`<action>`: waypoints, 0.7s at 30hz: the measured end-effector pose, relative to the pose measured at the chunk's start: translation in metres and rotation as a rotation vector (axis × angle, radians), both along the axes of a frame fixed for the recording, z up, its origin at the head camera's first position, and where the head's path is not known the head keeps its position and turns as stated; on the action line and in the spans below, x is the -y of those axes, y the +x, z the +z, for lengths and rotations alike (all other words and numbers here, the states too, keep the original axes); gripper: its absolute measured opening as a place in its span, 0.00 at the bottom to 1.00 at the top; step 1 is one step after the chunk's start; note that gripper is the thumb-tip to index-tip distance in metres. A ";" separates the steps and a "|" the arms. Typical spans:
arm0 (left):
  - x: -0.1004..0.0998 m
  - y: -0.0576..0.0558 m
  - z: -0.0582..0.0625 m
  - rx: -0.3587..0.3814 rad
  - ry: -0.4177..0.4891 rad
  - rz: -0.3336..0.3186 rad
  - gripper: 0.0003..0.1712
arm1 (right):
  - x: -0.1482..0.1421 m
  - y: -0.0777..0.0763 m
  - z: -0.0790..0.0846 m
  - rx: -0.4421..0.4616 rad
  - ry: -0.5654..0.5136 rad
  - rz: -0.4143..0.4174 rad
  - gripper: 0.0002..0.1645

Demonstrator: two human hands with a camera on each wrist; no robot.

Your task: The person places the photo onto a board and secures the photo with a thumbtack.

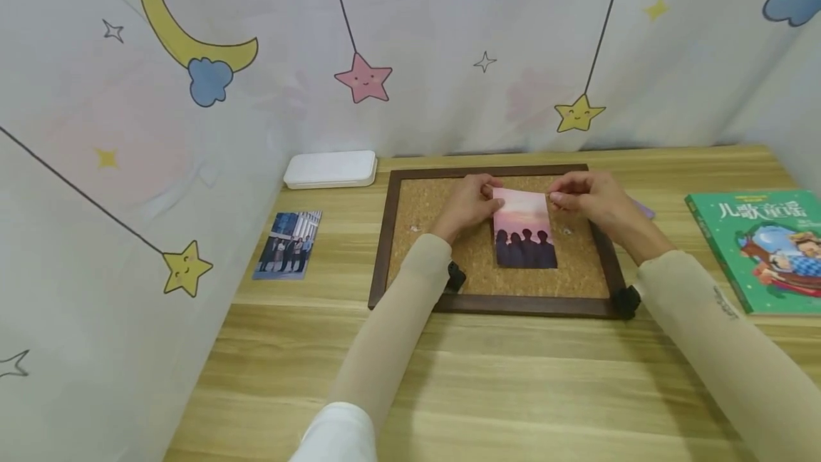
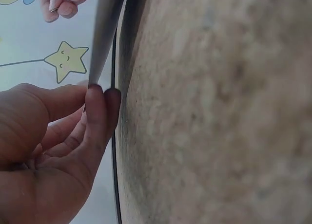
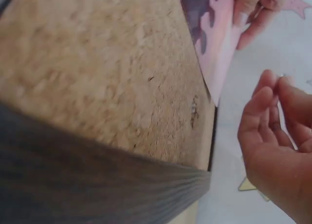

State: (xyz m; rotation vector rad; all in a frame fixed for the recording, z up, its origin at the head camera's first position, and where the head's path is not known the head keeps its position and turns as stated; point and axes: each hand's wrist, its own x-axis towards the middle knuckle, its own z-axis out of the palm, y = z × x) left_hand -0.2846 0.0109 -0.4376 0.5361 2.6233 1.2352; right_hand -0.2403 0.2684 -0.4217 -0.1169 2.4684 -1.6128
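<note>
A photo [image 1: 524,223] of silhouetted people against a pink sky is held over the cork board [image 1: 442,269], its lower part toward me. My left hand [image 1: 471,202] pinches its upper left edge between thumb and fingers; in the left wrist view the photo [image 2: 105,36] appears edge-on beside the cork. Near the upper right corner, my right hand [image 1: 593,202] pinches a tiny shiny pin [image 3: 282,76] between thumb and forefinger. In the right wrist view these fingertips are apart from the photo. Small pale spots [image 1: 567,232] show on the cork on either side of the photo.
Left of the board lies another photo [image 1: 287,247] of people by a building. A white case [image 1: 330,169] stands at the back left and a green children's book [image 1: 763,252] lies at the right. A purple item [image 1: 644,209] is partly hidden behind my right hand.
</note>
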 end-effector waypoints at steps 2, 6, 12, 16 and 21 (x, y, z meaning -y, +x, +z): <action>-0.002 -0.001 0.000 -0.005 -0.011 0.005 0.21 | 0.000 -0.004 -0.001 0.046 -0.040 0.025 0.13; -0.004 -0.002 -0.001 -0.024 -0.037 0.016 0.20 | 0.001 -0.010 -0.004 0.128 -0.097 0.071 0.12; -0.004 -0.004 -0.002 -0.035 -0.094 -0.019 0.21 | -0.002 -0.016 -0.008 0.201 -0.172 0.109 0.10; -0.006 -0.006 0.000 -0.048 -0.134 -0.034 0.20 | 0.000 -0.022 -0.009 0.223 -0.171 0.096 0.09; -0.005 -0.005 0.002 -0.043 -0.142 -0.017 0.19 | 0.010 -0.033 -0.010 0.267 -0.097 0.074 0.11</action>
